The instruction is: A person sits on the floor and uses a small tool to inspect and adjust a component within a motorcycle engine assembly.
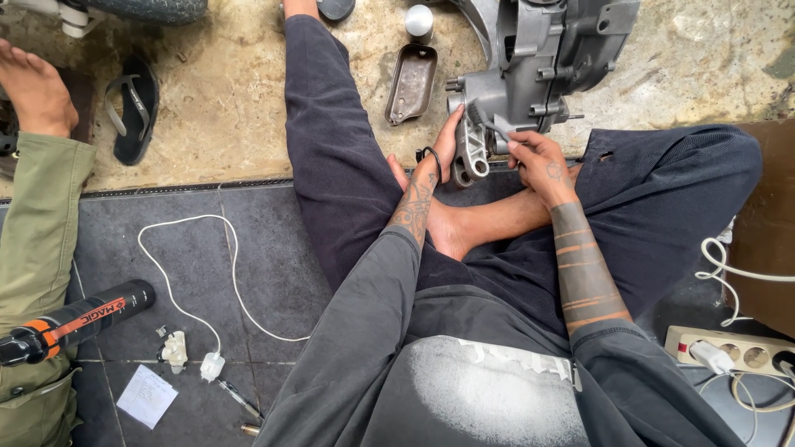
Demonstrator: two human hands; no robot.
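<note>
One grey engine casing [530, 66] is sitting on the floor at twelve o'clock. The left hand [443, 153] is bracing its mounting lug [469, 153] with fingers spread; the right hand [538, 161] is pinching one small brush [489, 120] against it.

Dark grey pushed-up sleeves, dark trousers, tattooed forearms, black wristband [434, 154], bare feet.

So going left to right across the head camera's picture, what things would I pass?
Black spray can → white cable → brown metal tray → left hand → grey engine casing, brush against it → right hand → power strip.
</note>
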